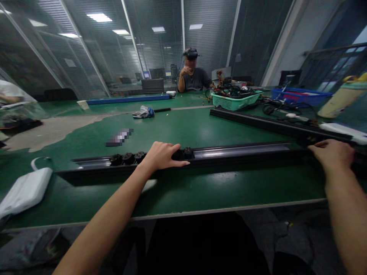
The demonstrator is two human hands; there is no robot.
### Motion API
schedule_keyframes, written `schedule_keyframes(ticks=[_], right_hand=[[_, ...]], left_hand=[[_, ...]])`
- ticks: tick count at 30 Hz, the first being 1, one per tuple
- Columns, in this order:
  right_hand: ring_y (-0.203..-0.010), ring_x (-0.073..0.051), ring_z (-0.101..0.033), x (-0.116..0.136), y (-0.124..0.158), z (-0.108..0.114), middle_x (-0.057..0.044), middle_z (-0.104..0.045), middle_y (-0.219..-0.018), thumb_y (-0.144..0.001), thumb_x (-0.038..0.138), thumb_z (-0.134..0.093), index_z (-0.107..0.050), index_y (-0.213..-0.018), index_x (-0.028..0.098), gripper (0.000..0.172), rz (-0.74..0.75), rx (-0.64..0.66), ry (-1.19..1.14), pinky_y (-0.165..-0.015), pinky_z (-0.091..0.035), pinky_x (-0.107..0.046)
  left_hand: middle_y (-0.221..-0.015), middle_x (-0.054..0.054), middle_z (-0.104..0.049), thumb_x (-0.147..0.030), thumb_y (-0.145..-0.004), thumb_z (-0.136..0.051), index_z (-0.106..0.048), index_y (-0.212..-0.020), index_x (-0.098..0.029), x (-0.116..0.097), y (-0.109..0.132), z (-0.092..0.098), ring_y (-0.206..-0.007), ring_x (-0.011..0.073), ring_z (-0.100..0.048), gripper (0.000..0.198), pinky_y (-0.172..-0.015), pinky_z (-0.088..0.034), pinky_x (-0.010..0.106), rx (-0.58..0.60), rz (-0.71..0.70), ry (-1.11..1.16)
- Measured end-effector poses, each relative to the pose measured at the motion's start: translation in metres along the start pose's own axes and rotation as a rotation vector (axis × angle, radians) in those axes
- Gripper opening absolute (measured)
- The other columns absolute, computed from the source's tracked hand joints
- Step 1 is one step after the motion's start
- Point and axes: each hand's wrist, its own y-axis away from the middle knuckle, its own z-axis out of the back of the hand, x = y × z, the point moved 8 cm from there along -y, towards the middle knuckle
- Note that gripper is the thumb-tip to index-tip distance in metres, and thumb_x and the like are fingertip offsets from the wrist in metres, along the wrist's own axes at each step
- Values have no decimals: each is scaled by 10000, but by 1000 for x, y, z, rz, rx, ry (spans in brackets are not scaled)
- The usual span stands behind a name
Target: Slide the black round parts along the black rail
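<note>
"Nearest to the camera come two bare forearms (111,214). What is at the far left?"

"One white box (30,191) on the green table (229,191), cut off by the picture's edge. After it, one long black rail (246,153) lies along the near side of the table. Four dark pieces (128,157) can be counted inside; maybe a fifth is half covered by the left hand (160,154)."

"Does this hand grip?"

"Its thumb and forefinger are apart over the rail. The other fingers are hidden, so one cannot tell if they clamp something."

"And farther right?"

"One green basket (236,101), one second rail (258,121) slanting behind the first, one blue basket (301,97). Then the right hand (334,154), bent at the first rail's dark right end; what its fingers hold cannot be made out. One bottle (341,99) is cut off."
</note>
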Motion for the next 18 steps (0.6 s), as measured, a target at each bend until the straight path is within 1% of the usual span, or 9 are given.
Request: schedule_keyframes(ticks=[1, 2, 4, 6, 7, 10, 13, 16, 18], right_hand=[[-690, -287, -528, -2, 1, -1, -114, -602, -645, -647, 388, -639, -652, -634, 220, 169, -56, 28, 7, -665, -399, -415], [-706, -292, -534, 0, 3, 0, -117, -610, -653, -671, 379, -622, -678, -700, 208, 182, -68, 28, 5, -686, -400, -414], [-784, -302, -557, 18, 9, 14, -150, -639, -729, -768, 349, -530, -703, -847, 168, 263, 11, -77, -20, -748, -399, -418], [-888, -302, -573, 47, 20, 32, -197, -658, -843, -848, 329, -434, -686, -934, 125, 335, 153, -184, -46, -838, -394, -419], [-934, -298, -574, 64, 27, 41, -209, -660, -882, -872, 329, -405, -674, -948, 115, 352, 232, -211, -65, -881, -387, -415], [-1011, -279, -574, 125, 56, 66, -198, -665, -987, -909, 358, -376, -644, -964, 139, 349, 467, -191, -180, -967, -366, -391], [-1027, -260, -586, 194, 99, 91, -137, -679, -1015, -901, 373, -449, -626, -969, 188, 266, 673, -27, -390, -950, -407, -380], [-1019, -238, -602, 262, 153, 112, -89, -677, -1036, -921, 390, -471, -623, -1005, 219, 244, 849, 217, -611, -931, -443, -390], [-1078, -245, -577, 304, 190, 120, -86, -663, -1091, -941, 392, -454, -612, -1085, 229, 269, 978, 380, -683, -954, -440, -416]], left_hand=[[-821, 94, -714, -851, -781, -267, -621, -912, -204, 0, 0, 0, -699, 230, -648, 749, -547, -236, 287, 0, 1, 0], [-820, 95, -714, -851, -780, -269, -621, -910, -204, 0, 0, 0, -696, 229, -645, 749, -551, -243, 287, 0, 3, 0], [-812, 95, -712, -850, -780, -270, -620, -911, -202, 1, 1, 0, -687, 224, -639, 748, -556, -248, 287, -1, 6, 4], [-803, 94, -710, -852, -780, -265, -615, -901, -199, 1, 1, 1, -680, 217, -635, 751, -555, -240, 284, -4, 7, 13], [-801, 93, -709, -853, -780, -261, -613, -897, -198, 1, 1, 1, -677, 215, -634, 753, -554, -235, 284, -4, 5, 18], [-804, 94, -709, -854, -780, -253, -614, -908, -197, 1, 2, 2, -675, 213, -633, 761, -552, -229, 283, -6, 3, 28], [-818, 95, -712, -856, -778, -250, -618, -941, -197, 1, 2, 1, -679, 216, -636, 772, -552, -234, 283, 0, 2, 33], [-826, 95, -715, -853, -781, -251, -616, -941, -198, 1, 2, 1, -679, 215, -638, 767, -554, -247, 282, 11, 1, 32], [-820, 94, -714, -850, -782, -256, -616, -932, -198, 1, 2, 1, -680, 218, -640, 760, -554, -256, 283, 11, 0, 25]])
